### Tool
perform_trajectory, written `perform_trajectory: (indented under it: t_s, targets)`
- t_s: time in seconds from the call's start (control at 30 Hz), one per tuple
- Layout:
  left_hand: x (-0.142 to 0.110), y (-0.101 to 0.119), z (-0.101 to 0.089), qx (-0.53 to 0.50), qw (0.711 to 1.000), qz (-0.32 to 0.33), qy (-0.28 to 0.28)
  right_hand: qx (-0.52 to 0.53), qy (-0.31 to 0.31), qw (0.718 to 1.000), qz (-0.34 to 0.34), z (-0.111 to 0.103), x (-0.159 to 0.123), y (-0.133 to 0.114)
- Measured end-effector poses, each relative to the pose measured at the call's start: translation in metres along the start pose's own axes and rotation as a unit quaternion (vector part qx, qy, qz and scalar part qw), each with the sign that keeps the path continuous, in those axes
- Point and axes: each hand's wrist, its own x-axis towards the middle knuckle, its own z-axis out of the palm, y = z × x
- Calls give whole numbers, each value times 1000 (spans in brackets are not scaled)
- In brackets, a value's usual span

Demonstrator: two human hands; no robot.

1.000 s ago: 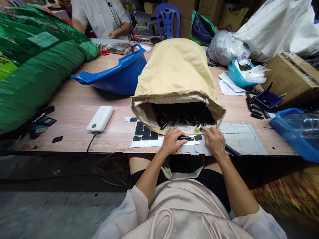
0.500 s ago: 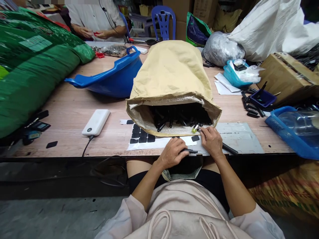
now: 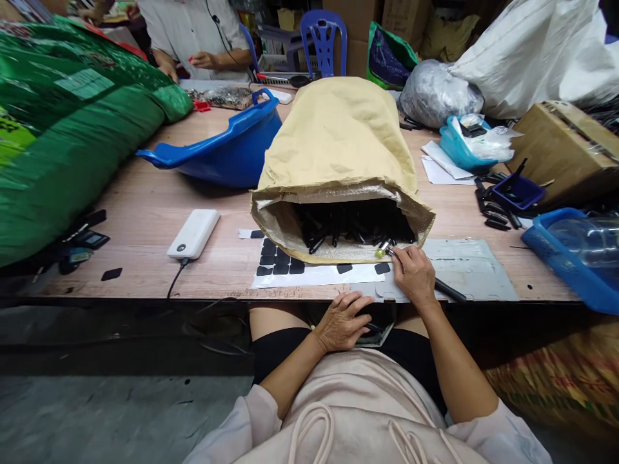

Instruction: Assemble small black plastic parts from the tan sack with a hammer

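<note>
My right hand (image 3: 414, 274) is closed around a small hammer, its black handle (image 3: 451, 290) sticking out behind the palm and its metal head with a yellow-green face (image 3: 380, 252) pointing at the bag's mouth. Below the table edge, my left hand (image 3: 343, 321) has its fingers stretched out over an open pouch (image 3: 388, 336) on my lap. A dark piece (image 3: 374, 327) shows just under those fingertips, partly hidden. In front lies a large tan bag (image 3: 343, 135), its mouth facing me, full of black pen-like pieces (image 3: 333, 232). Black stickers (image 3: 282, 261) sit on a white strip by the bag.
A grey plate (image 3: 476, 261) lies right of the bag. A white power bank (image 3: 194, 233) with a cable and a blue basin (image 3: 222, 145) are to the left. Green sacks (image 3: 72, 142) crowd the far left; a blue tray (image 3: 565, 258) stands right. Across the table sits a co-worker (image 3: 198, 38).
My left hand has gone down from the table edge to my lap, and the black piece it gripped is now under its loosened fingers. My right hand stays with the hammer.
</note>
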Motion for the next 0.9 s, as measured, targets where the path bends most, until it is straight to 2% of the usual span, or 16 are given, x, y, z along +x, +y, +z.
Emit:
perform_trajectory:
  t_s: [0.1, 0.23, 0.33, 0.43, 0.5, 0.57, 0.7, 0.8, 0.9]
  targets:
    - [3, 9, -5, -11, 1000, -7, 23, -4, 7, 1000, -2, 0, 0, 0]
    - [19, 14, -26, -40, 992, -53, 106, -7, 5, 1000, -3, 0, 0, 0]
    - [40, -6, -53, -13, 972, -151, 183, -4, -2, 1000, -1, -1, 1, -1]
    - [58, -39, -79, 63, 929, -279, 235, -1, -2, 1000, 3, -1, 1, -1]
    - [66, -59, -90, 98, 906, -341, 231, 0, -1, 1000, 3, -1, 2, -1]
    - [71, -73, -95, 104, 896, -381, 202, 1, -1, 1000, 2, -1, 2, -1]
    - [73, -81, -98, 86, 890, -429, 133, -4, 2, 1000, -1, -1, 2, -1]
    - [68, -73, -103, 87, 900, -409, 125, -12, 3, 1000, -2, 0, 2, -1]
    - [63, -56, -105, 80, 932, -323, 146, -16, 3, 1000, -2, 1, 2, 0]
